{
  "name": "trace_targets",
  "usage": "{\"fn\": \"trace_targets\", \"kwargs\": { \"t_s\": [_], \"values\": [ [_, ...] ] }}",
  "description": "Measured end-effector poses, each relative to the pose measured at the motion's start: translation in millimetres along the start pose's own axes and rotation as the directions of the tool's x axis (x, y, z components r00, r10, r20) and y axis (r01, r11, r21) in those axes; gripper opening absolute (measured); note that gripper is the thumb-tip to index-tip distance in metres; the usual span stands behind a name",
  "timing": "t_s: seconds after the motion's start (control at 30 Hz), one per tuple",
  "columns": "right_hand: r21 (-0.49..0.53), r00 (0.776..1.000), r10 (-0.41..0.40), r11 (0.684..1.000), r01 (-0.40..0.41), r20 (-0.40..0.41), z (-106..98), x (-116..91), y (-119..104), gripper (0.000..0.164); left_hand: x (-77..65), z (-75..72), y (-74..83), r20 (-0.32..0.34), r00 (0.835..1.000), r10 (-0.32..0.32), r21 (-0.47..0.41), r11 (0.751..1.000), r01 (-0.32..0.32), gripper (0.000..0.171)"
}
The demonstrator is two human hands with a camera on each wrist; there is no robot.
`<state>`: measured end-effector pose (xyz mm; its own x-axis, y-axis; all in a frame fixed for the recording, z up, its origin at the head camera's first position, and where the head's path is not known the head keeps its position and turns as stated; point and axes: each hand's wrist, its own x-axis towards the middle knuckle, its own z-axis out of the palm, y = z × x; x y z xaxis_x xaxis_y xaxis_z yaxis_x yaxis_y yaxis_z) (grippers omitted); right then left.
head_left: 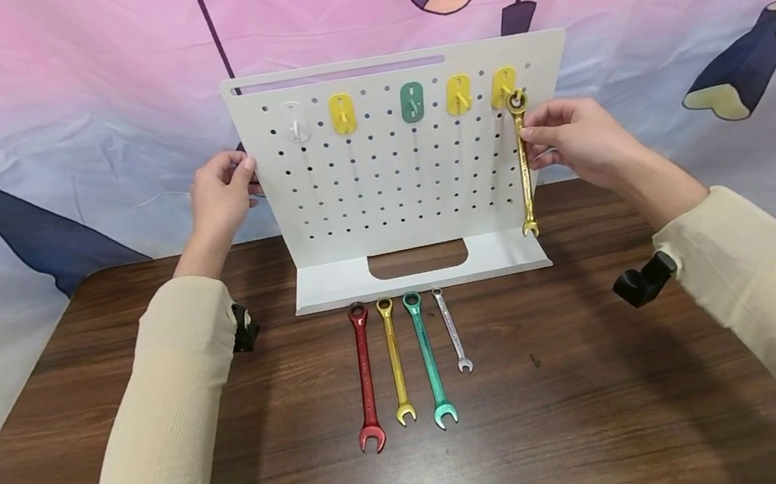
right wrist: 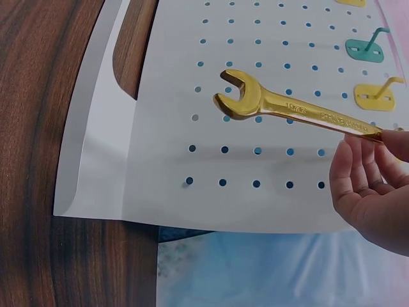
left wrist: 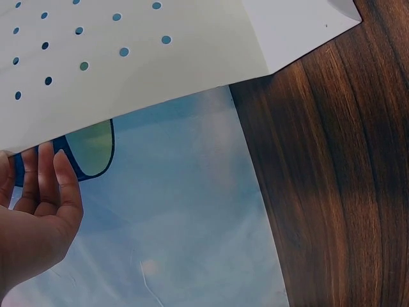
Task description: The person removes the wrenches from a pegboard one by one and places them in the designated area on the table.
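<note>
A white pegboard [head_left: 381, 193] stands on the table. At its left edge my left hand [head_left: 220, 190] grips the board between thumb and fingers; some fingers are hidden behind it. My right hand [head_left: 575, 134] pinches a gold combination wrench [head_left: 524, 171] below its ring end. That ring overlaps the tip of the rightmost yellow hook [head_left: 503, 82]; I cannot tell whether the hook bears its weight. The wrench hangs upright before the board, open end down. In the right wrist view, its open jaw faces away from my fingers [right wrist: 367, 169].
A red wrench [head_left: 366, 379], a yellow wrench [head_left: 395, 362], a green wrench [head_left: 429, 361] and a small silver wrench [head_left: 452, 331] lie before the board. A white hook [head_left: 295, 122], yellow hook [head_left: 342, 113], green hook [head_left: 412, 102] and another yellow hook [head_left: 459, 95] line its top.
</note>
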<state>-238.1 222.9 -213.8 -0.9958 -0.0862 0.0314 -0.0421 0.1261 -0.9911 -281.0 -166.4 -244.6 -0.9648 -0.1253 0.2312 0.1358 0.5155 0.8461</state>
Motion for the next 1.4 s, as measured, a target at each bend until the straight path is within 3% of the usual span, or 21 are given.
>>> {"fn": "trace_targets", "kwargs": {
  "t_s": [0.27,0.5,0.8,1.4],
  "values": [
    [-0.030,1.000,-0.006,1.000,0.006,-0.008,0.4,-1.0,-3.6,0.005,-0.1,-1.3,1.2,-0.002,1.000,-0.001,0.008,1.000,0.001,0.035],
    [0.005,1.000,-0.018,1.000,0.018,-0.007,0.6,-1.8,-5.7,0.002,0.8,-1.6,0.0,-0.001,1.000,0.003,0.013,1.000,-0.003,0.036],
    [0.046,0.998,-0.055,0.997,0.056,-0.013,0.5,-3.7,-8.8,0.010,1.4,-1.3,-0.9,0.006,1.000,-0.007,0.005,1.000,0.007,0.036],
    [0.025,0.999,-0.048,0.999,0.048,-0.008,-0.9,-6.4,-17.8,0.005,-0.2,-0.9,-1.3,0.014,1.000,0.004,-0.008,1.000,-0.004,0.037]
  ]
}}
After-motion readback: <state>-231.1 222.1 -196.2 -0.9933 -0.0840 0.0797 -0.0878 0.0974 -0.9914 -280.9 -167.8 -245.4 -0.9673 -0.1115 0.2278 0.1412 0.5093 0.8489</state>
